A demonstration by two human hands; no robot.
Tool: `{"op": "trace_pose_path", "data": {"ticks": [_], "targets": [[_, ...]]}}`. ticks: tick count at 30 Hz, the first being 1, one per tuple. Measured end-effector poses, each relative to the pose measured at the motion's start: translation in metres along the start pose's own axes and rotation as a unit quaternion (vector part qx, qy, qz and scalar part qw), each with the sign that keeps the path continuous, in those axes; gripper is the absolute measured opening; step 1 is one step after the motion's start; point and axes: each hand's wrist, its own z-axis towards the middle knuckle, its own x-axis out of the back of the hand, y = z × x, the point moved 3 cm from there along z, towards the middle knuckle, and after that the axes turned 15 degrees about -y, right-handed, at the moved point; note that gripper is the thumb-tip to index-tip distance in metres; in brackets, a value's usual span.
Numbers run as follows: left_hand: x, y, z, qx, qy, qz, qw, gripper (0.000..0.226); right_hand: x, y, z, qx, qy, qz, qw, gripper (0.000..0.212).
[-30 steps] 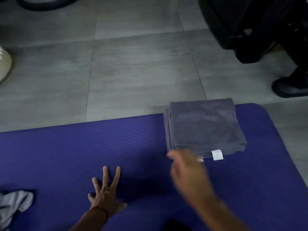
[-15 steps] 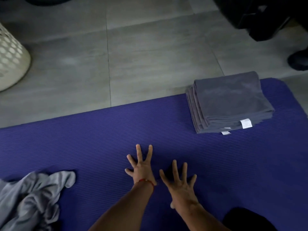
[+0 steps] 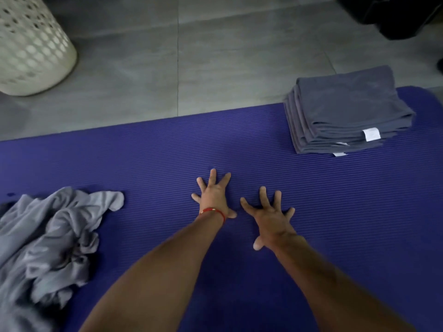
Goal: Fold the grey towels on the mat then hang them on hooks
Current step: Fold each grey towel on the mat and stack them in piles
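Sitting at the far right of the purple mat, the stack of folded grey towels is squared up, several layers deep, w/ white tags showing on the near edge; its far edge hangs a bit past the mat's far edge onto the floor. At the left of the mat lies a crumpled pile of lighter grey towels, unfolded, running out of view at the bottom left corner.

Between the two, approx mid-mat, both hands lie flat on the ribbed foam, palms down. The left hand has fingers spread wide & straight, holding nothing; a red thread bracelet circles its wrist. The right hand sits just beside it, a little nearer the person, fingers likewise splayed, grip released, nothing in it. Neither hand touches a towel: the stack is well apart to the right, the crumpled pile well apart to the left.

Beyond the mat is grey tiled floor. A white perforated laundry basket stands on it at top left. A dark object fills the top right corner; can't tell what it is.
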Motion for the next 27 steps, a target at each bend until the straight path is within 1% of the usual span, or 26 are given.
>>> {"op": "trace_pose_path", "data": {"ticks": [2,3,4,5,6,7,8,9,10,11,12,13,14,15,16,17,19,20,21,23,24,25,26,27], "targets": [[-0.023,-0.025,-0.022,-0.08,0.093,0.012,0.992,0.081,0.001,-0.006,-0.006,-0.027,0.004,-0.017,0.999,0.131],[-0.04,-0.041,-0.037,-0.118,0.127,0.026,0.985,0.065,0.002,-0.011,-0.011,-0.048,0.019,-0.029,0.998,0.126],[-0.058,-0.057,-0.054,-0.149,0.139,0.05,0.978,0.056,0.001,-0.02,-0.019,-0.063,0.042,-0.043,0.996,0.113],[-0.076,-0.075,-0.073,-0.164,0.14,0.084,0.973,0.053,-0.003,-0.033,-0.028,-0.063,0.07,-0.054,0.994,0.093],[-0.09,-0.095,-0.093,-0.164,0.141,0.122,0.969,0.052,-0.006,-0.05,-0.036,-0.047,0.099,-0.058,0.992,0.068],[-0.098,-0.115,-0.114,-0.15,0.145,0.151,0.966,0.053,-0.01,-0.069,-0.042,-0.022,0.109,-0.053,0.992,0.049],[-0.102,-0.136,-0.133,-0.131,0.161,0.168,0.964,0.055,-0.014,-0.091,-0.049,0.019,0.099,-0.04,0.994,0.039],[-0.098,-0.158,-0.152,-0.108,0.193,0.184,0.958,0.058,-0.016,-0.115,-0.058,0.079,0.075,-0.029,0.994,0.038],[-0.086,-0.178,-0.171,-0.078,0.244,0.21,0.944,0.06,-0.015,-0.14,-0.067,0.141,0.043,-0.014,0.989,0.043],[-0.07,-0.2,-0.189,-0.032,0.293,0.245,0.924,0.06,-0.013,-0.165,-0.078,0.197,0.013,0.0,0.98,0.048],[-0.052,-0.223,-0.203,0.026,0.33,0.267,0.905,0.059,-0.008,-0.188,-0.09,0.234,0.0,-0.005,0.972,0.05],[-0.031,-0.248,-0.216,0.092,0.359,0.267,0.889,0.059,-0.003,-0.208,-0.099,0.256,0.006,-0.029,0.966,0.047],[-0.01,-0.272,-0.227,0.162,0.366,0.244,0.883,0.061,0.003,-0.224,-0.109,0.267,0.022,-0.064,0.961,0.042],[0.007,-0.294,-0.237,0.232,0.344,0.209,0.886,0.065,0.009,-0.236,-0.119,0.274,0.039,-0.105,0.955,0.035],[0.019,-0.311,-0.244,0.282,0.311,0.172,0.891,0.067,0.016,-0.244,-0.129,0.277,0.054,-0.141,0.949,0.03],[0.026,-0.321,-0.248,0.297,0.277,0.145,0.902,0.061,0.024,-0.248,-0.141,0.279,0.063,-0.17,0.943,0.028],[0.032,-0.316,-0.257,0.27,0.25,0.154,0.917,0.033,0.036,-0.247,-0.161,0.275,0.066,-0.223,0.933,0.03],[0.034,-0.302,-0.261,0.242,0.25,0.165,0.923,0.024,0.041,-0.241,-0.167,0.272,0.069,-0.245,0.928,0.031],[0.032,-0.286,-0.262,0.208,0.248,0.165,0.932,0.021,0.045,-0.234,-0.173,0.269,0.074,-0.26,0.924,0.031],[0.019,-0.253,-0.26,0.137,0.262,0.165,0.941,0.024,0.046,-0.211,-0.183,0.269,0.087,-0.274,0.919,0.03],[0.012,-0.242,-0.257,0.109,0.289,0.161,0.937,0.025,0.043,-0.199,-0.188,0.27,0.085,-0.272,0.92,0.031],[0.01,-0.237,-0.252,0.098,0.327,0.147,0.928,0.026,0.038,-0.186,-0.191,0.271,0.077,-0.265,0.922,0.031],[0.013,-0.241,-0.243,0.104,0.357,0.131,0.919,0.032,0.03,-0.172,-0.191,0.271,0.071,-0.249,0.927,0.031],[0.021,-0.249,-0.235,0.134,0.36,0.108,0.917,0.042,0.021,-0.158,-0.189,0.271,0.069,-0.225,0.933,0.03]]}}
